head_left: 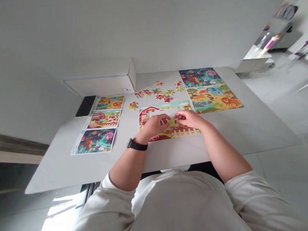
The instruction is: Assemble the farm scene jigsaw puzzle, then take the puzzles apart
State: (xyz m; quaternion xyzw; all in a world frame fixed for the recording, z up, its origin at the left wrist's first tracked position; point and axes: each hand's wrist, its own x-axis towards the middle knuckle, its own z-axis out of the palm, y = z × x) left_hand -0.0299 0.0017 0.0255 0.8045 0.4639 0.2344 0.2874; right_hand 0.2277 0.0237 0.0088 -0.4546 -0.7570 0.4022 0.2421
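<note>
Yellow jigsaw pc. (172, 123) gripped betw. fingertips of L hand (155, 126) & R hand (189, 119), held at gap in part-built farm puzzle (148, 112) for fitting; loose pcs. (154, 94) kept within reach on white table (94, 167).

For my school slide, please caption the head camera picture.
The left hand and right hand meet at a yellow jigsaw piece on a part-built farm puzzle on a white table.
</note>
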